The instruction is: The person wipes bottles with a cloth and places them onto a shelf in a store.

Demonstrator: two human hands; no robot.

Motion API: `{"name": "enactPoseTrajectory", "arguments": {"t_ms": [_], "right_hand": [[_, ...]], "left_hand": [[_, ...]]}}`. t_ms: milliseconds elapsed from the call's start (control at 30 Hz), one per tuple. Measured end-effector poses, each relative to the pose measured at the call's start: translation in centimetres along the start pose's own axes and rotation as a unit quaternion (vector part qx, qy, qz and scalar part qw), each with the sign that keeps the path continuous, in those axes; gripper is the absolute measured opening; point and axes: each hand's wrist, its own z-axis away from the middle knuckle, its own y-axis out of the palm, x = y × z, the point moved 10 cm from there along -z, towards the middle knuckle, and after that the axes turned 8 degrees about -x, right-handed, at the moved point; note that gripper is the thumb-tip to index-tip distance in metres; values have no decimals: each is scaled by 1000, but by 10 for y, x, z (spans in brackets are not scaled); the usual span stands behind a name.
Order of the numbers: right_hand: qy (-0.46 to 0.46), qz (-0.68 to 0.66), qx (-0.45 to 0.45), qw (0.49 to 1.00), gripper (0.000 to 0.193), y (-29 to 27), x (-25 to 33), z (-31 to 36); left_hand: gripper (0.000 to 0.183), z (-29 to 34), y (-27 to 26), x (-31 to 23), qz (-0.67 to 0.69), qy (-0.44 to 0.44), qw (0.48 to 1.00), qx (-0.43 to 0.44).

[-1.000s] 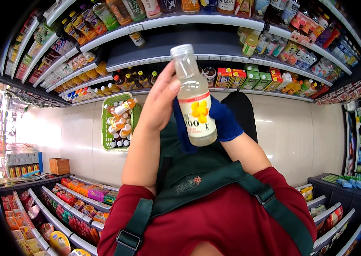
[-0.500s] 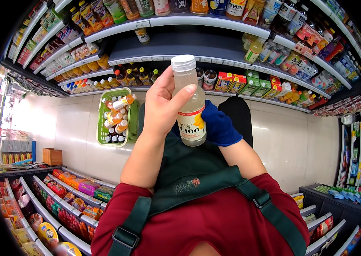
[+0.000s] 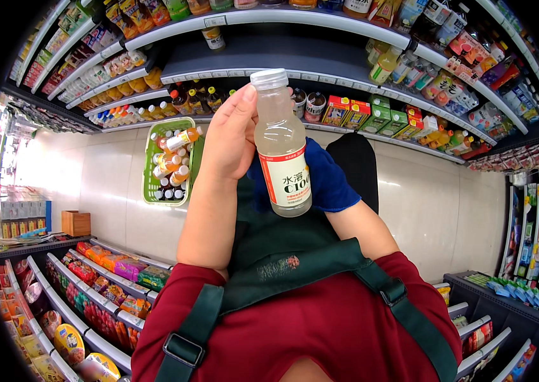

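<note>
Several white-capped bottles [image 3: 168, 164] are being held in a green basket [image 3: 147, 172] on the floor [image 3: 109, 172] at the left, the print on their labels being too small to be read. To the right of it, the neck of a clear bottle [image 3: 285, 141] is being touched from the left by the bare left hand [image 3: 229, 135]; its thumb is being shown near the white cap [image 3: 269, 79], its other fingers are being partly hidden, and how firmly they are closed cannot be told. The bottle, slightly tilted, is being held above the green apron [image 3: 273, 226]. On its cream label [image 3: 286, 183], bold dark characters, a numeral and small red lines are being displayed. Compared with half a second ago, the bottle is being rotated: a red strip is now being exposed at the label's left edge, while the yellow fruit picture is being turned mostly out of sight. The bottle's body is being clasped from behind by the blue-covered right hand [image 3: 331, 180], whose fingers are being hidden. Further right, red, yellow and green cartons [image 3: 374, 118] are being displayed in a row.
</note>
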Motion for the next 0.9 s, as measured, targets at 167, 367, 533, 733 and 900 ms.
{"name": "enactPoseTrajectory", "arguments": {"t_ms": [167, 367, 533, 733, 900], "right_hand": [[141, -140, 65, 978, 36, -9, -33, -2], [-38, 238, 39, 970, 35, -36, -14, -13], [-139, 300, 4, 944, 33, -53, 25, -28], [-105, 590, -180, 780, 50, -137, 20, -38], [-42, 705, -207, 677, 54, -161, 31, -36]], "left_hand": [[51, -1, 1, 1, 10, 10, 1000, 0], [50, -12, 9, 2, -48, 76, 996, -15], [50, -40, 24, -1, -104, 171, 980, 1], [50, -56, 36, 36, -458, 244, 853, 56], [52, -75, 7, 63, -539, 196, 819, -18]]}}
